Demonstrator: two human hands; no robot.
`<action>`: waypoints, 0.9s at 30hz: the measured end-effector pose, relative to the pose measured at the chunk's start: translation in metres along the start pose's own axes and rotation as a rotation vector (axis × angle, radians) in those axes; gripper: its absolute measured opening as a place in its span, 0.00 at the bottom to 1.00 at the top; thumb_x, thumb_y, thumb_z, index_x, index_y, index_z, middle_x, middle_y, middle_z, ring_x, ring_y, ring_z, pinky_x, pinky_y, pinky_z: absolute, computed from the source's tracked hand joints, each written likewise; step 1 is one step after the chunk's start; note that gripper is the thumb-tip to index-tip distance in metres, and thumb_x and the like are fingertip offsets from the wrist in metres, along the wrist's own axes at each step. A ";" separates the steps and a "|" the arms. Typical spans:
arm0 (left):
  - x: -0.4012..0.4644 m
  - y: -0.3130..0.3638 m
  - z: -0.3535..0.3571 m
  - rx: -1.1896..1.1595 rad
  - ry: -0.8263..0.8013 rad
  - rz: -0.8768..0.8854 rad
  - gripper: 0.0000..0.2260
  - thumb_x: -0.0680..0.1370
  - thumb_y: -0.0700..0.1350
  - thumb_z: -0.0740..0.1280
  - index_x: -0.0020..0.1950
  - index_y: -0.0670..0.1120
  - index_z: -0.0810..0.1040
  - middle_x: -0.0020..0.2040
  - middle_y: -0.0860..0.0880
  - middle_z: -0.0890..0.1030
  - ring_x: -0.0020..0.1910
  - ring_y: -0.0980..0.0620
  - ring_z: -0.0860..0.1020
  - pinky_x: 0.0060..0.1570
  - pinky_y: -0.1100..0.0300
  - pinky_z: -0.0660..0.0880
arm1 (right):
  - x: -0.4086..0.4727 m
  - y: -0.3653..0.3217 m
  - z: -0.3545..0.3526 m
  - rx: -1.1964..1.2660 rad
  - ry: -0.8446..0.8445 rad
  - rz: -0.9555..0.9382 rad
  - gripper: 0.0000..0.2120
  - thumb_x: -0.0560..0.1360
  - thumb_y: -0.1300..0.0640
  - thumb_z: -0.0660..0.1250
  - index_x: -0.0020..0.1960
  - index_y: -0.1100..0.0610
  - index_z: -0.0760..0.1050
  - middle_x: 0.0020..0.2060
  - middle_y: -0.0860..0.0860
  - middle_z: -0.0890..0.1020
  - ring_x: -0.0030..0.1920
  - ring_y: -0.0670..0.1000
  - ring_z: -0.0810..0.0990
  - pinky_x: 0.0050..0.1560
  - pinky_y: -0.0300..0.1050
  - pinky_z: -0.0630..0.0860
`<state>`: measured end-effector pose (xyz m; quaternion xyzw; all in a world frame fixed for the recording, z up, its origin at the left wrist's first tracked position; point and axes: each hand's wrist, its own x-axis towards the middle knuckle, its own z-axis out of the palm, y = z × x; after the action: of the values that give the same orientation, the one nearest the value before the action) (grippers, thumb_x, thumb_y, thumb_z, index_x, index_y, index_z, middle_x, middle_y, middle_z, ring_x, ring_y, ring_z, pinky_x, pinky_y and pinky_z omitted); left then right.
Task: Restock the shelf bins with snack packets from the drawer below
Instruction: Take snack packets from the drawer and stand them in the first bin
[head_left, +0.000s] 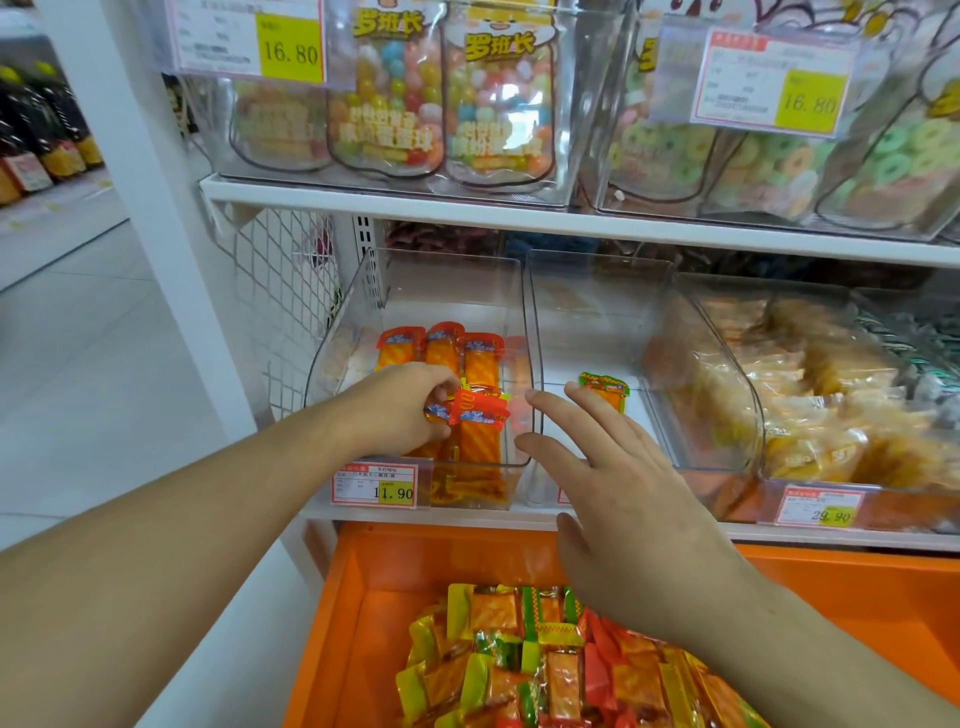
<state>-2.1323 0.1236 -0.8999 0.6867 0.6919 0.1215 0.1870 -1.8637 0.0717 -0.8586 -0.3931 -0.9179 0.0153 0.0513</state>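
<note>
My left hand (410, 405) reaches into the left clear bin (363, 312) and grips red-topped orange snack packets (480, 421). More red-topped packets (441, 348) lie at the back of that bin. My right hand (613, 467) hovers with spread fingers over the front of the middle clear bin (597, 291), holding nothing. A single green-topped packet (605, 392) lies in that bin just beyond my fingertips. Below the shelf, the open orange drawer (343, 597) holds a heap of green-, yellow- and red-topped packets (545, 665).
A third bin (727, 364) to the right is full of pale orange packets. The shelf above carries clear bins of candy bags (389, 104) with price tags. A white wire grid (280, 312) and a white post close off the shelf's left side.
</note>
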 end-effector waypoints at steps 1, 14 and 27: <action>0.000 0.002 0.000 0.005 0.005 0.010 0.26 0.77 0.49 0.76 0.74 0.55 0.73 0.65 0.56 0.78 0.62 0.54 0.77 0.62 0.54 0.77 | 0.000 0.000 0.000 0.000 -0.001 0.001 0.36 0.74 0.57 0.67 0.79 0.43 0.60 0.83 0.42 0.48 0.83 0.51 0.40 0.82 0.57 0.52; 0.010 0.018 0.006 0.051 -0.006 -0.009 0.22 0.77 0.48 0.76 0.71 0.53 0.77 0.60 0.54 0.80 0.61 0.49 0.78 0.56 0.56 0.77 | 0.000 0.002 0.001 0.014 -0.012 0.009 0.36 0.75 0.57 0.67 0.80 0.43 0.58 0.83 0.42 0.45 0.83 0.50 0.38 0.83 0.58 0.51; -0.047 0.043 -0.006 -0.189 0.321 0.067 0.11 0.79 0.45 0.70 0.60 0.56 0.80 0.52 0.59 0.80 0.50 0.61 0.78 0.45 0.70 0.73 | -0.025 0.010 -0.005 0.143 0.142 -0.023 0.35 0.74 0.61 0.69 0.79 0.47 0.64 0.81 0.45 0.59 0.82 0.50 0.55 0.76 0.49 0.65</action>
<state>-2.0964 0.0785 -0.8722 0.6605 0.6750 0.3003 0.1339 -1.8392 0.0603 -0.8561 -0.3781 -0.9129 0.0524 0.1446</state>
